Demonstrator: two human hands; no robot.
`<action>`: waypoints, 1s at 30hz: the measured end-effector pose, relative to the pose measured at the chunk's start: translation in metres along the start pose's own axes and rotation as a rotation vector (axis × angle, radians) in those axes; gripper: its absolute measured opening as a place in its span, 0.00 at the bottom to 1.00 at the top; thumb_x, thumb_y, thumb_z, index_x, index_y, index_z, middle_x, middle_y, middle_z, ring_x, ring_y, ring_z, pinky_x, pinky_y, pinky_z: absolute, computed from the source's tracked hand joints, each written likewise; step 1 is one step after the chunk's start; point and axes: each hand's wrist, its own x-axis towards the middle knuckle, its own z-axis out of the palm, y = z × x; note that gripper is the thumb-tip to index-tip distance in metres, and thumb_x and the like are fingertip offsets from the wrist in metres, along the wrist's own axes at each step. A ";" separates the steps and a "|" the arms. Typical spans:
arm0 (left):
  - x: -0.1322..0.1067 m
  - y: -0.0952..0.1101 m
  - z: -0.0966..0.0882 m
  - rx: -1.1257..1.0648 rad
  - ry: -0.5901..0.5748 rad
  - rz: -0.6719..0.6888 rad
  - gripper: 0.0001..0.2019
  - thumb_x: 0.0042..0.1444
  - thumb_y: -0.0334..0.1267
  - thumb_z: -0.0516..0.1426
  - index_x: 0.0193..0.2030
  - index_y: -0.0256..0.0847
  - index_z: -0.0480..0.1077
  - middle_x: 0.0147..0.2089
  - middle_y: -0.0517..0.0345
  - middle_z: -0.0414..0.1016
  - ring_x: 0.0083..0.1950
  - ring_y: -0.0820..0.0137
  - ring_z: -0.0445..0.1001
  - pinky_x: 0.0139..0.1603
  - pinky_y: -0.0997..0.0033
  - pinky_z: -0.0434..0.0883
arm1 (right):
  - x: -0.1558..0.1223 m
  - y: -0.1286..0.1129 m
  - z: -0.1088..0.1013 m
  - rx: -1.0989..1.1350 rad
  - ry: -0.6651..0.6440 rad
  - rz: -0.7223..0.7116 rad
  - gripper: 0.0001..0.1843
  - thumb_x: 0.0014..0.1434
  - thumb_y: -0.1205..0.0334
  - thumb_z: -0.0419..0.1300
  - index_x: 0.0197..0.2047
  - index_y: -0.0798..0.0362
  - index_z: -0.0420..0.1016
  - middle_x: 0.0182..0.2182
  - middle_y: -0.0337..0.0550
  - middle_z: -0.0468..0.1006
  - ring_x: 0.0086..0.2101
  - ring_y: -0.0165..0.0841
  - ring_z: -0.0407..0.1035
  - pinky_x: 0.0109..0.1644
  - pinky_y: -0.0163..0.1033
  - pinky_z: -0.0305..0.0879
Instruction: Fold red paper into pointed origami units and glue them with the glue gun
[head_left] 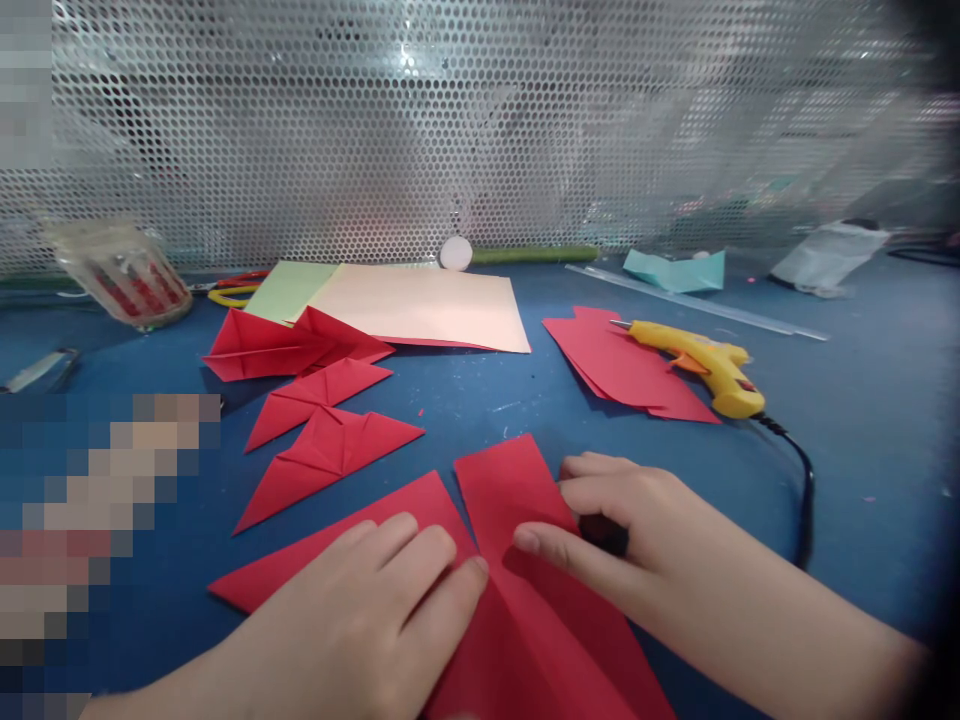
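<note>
A large sheet of red paper (510, 610), partly folded, lies in front of me with a pointed corner out to the left and a raised flap at the top. My left hand (375, 600) presses down on its left part, fingers bent and close together, thumb side by the middle crease. At the right edge, my right hand (622, 520) grips the same paper, thumb on top and the other fingers curled round the edge. Just beyond my left hand lie folded red paper pieces (330, 445), and another folded red piece (292, 345) stands behind them.
A yellow hot glue gun (697, 360) rests on red paper sheets (607, 365), its black cord trailing down. Pale paper (427, 305), a clear ruler (697, 300), a teal folded paper (675, 270) and a tilted jar (127, 275) lie toward the perforated metal screen (420, 130). Left is pixelated.
</note>
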 end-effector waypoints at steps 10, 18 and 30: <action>0.011 0.000 0.003 -0.081 -0.119 -0.073 0.29 0.72 0.62 0.63 0.72 0.50 0.75 0.54 0.50 0.84 0.53 0.56 0.81 0.52 0.65 0.82 | 0.003 -0.001 -0.004 -0.059 -0.043 0.004 0.28 0.68 0.64 0.73 0.20 0.49 0.66 0.24 0.39 0.76 0.29 0.35 0.72 0.35 0.41 0.66; 0.004 -0.001 0.003 -0.099 -0.113 -0.011 0.21 0.77 0.58 0.59 0.65 0.48 0.77 0.47 0.55 0.83 0.44 0.62 0.82 0.45 0.68 0.80 | 0.004 -0.004 -0.007 -0.060 -0.057 0.067 0.25 0.66 0.63 0.76 0.21 0.50 0.71 0.25 0.38 0.77 0.29 0.35 0.74 0.35 0.40 0.67; 0.019 -0.006 0.013 -0.095 -0.090 -0.106 0.28 0.74 0.63 0.60 0.73 0.51 0.74 0.50 0.52 0.84 0.52 0.58 0.82 0.53 0.65 0.82 | 0.002 -0.003 -0.010 -0.045 -0.049 0.009 0.25 0.66 0.62 0.75 0.20 0.50 0.72 0.24 0.37 0.77 0.25 0.31 0.70 0.31 0.37 0.64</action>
